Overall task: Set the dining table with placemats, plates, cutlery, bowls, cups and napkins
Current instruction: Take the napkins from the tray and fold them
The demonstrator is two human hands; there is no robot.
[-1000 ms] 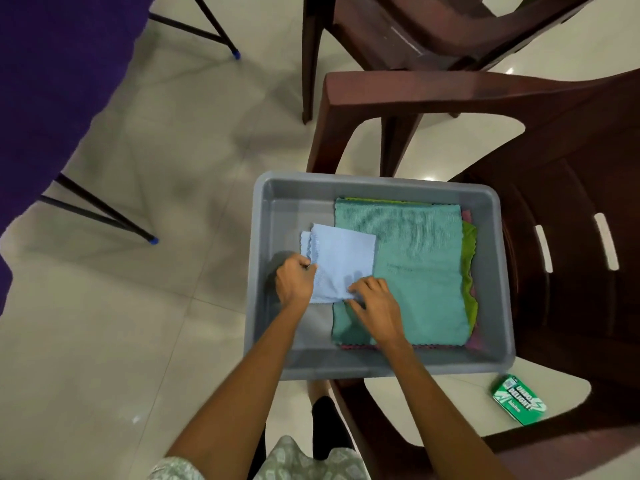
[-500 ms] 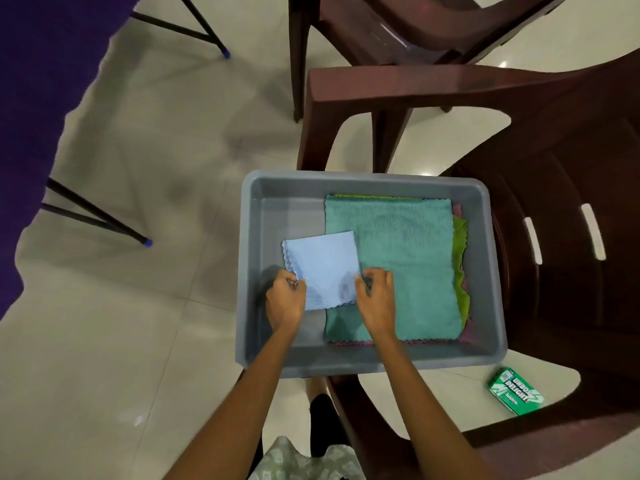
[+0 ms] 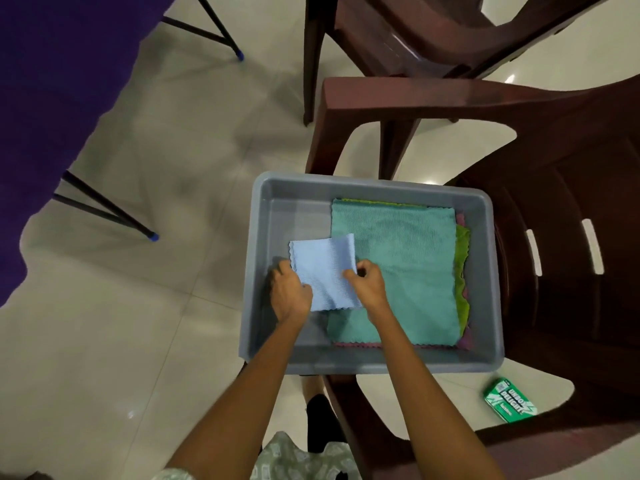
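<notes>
While the grey tub [image 3: 485, 271] rests on a brown chair [image 3: 554, 188], a folded blue napkin [image 3: 325, 271] inside it is pinched at its edges by the left hand [image 3: 289, 294] and right hand [image 3: 369, 287], over a teal cloth [image 3: 408, 265].

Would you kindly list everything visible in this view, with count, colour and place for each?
bin: one, grey, resting on the nearer chair.
small cloth: one, light blue, folded, at the bin's left, partly over the teal cloth.
teal cloth: one, top of a stack in the bin.
lower cloths: green and pink edges showing under the teal one; count unclear.
chairs: two, dark brown plastic, right and top.
packet: one, green, on the floor near the chair.
table covering: purple, left, over black legs.
floor: beige tiles.
left hand: grips the small cloth's left edge.
right hand: pinches its right edge.
</notes>
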